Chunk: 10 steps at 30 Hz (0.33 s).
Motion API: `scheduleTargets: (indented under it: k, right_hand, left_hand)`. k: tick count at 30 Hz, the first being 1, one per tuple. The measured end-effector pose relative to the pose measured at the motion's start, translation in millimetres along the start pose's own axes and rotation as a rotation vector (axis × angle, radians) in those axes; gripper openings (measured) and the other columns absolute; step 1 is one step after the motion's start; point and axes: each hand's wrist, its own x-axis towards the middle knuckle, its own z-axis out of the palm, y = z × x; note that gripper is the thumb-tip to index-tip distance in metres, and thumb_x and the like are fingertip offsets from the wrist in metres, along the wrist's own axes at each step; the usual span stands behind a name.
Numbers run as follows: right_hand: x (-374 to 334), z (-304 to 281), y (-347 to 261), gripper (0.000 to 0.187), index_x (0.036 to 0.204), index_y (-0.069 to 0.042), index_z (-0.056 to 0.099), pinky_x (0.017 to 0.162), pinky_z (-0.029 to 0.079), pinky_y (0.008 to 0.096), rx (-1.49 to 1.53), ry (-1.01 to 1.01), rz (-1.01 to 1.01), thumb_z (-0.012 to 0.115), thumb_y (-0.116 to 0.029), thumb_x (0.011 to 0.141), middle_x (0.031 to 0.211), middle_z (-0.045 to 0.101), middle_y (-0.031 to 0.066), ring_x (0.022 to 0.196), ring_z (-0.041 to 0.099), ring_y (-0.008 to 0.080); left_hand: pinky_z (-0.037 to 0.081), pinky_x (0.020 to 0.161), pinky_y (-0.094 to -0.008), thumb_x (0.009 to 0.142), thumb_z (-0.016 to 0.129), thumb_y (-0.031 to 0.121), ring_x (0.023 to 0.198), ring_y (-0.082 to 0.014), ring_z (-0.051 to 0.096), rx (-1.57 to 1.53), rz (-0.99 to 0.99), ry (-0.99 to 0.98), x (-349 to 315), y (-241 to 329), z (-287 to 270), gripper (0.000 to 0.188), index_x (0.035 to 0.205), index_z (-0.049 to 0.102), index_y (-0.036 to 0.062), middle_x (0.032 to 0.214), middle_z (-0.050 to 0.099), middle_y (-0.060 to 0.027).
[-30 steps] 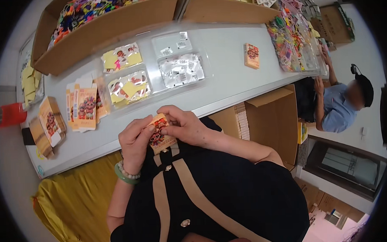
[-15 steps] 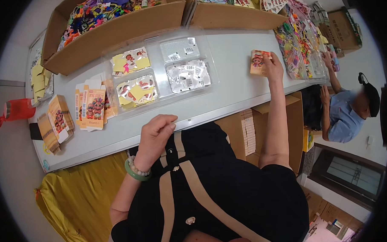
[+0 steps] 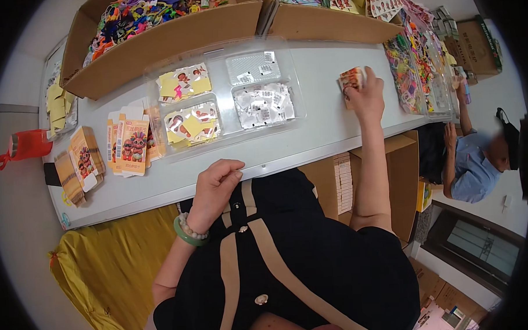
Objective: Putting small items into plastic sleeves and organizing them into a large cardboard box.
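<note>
At the right of the table my right hand (image 3: 366, 97) grips a small orange printed box (image 3: 350, 79) from above; the fingers cover part of it. My left hand (image 3: 217, 184), with a green bangle and a beaded bracelet at its wrist, rests by the table's front edge. Its fingers are curled in and nothing shows in them. Between and beyond the hands lies a clear plastic tray (image 3: 227, 102). Its compartments hold yellow-backed sticker pieces (image 3: 191, 124) and small white sachets (image 3: 265, 105). Flat orange cartons (image 3: 129, 143) lie left of the tray.
Two cardboard boxes stand along the back, one of colourful trinkets (image 3: 148, 20), the other of sticker sheets (image 3: 383, 1). More carton stacks (image 3: 81, 162) and a red container (image 3: 30, 144) are at far left. An open cardboard box (image 3: 400, 166) sits below the table. A co-worker (image 3: 476, 160) is at right.
My right hand has turned over the small box, its fingers now curled over the top. My left hand has hardly moved. The view has shifted slightly.
</note>
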Motion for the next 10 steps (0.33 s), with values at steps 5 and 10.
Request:
scheduleTargets:
  k: [5,10]
  right_hand:
    - [-7,8,-7,0.059,0.130,-0.015,0.040,0.083,0.047,0.0440,-0.176,-0.080,-0.067,0.063,-0.028,0.077,0.108,0.055,0.0144,0.099,0.055,0.0361]
    - [17,8,40,0.072,0.139,-0.011,0.032,0.085,0.048,0.0400,-0.068,-0.173,0.119,0.065,-0.029,0.078,0.114,0.057,0.0226,0.102,0.059,0.0341]
  left_hand:
    - [0.044,0.071,-0.0233,0.085,0.059,0.001,0.077,-0.0106,0.054,0.084,0.016,0.013,-1,-4,-1,0.016,0.100,0.062,-0.0020,0.088,0.060,-0.0045]
    - [0.046,0.070,-0.0293,0.084,0.060,0.008,0.077,-0.0204,0.059,0.088,0.089,0.026,-2,-3,-8,0.018,0.099,0.061,-0.0013,0.088,0.061,-0.0112]
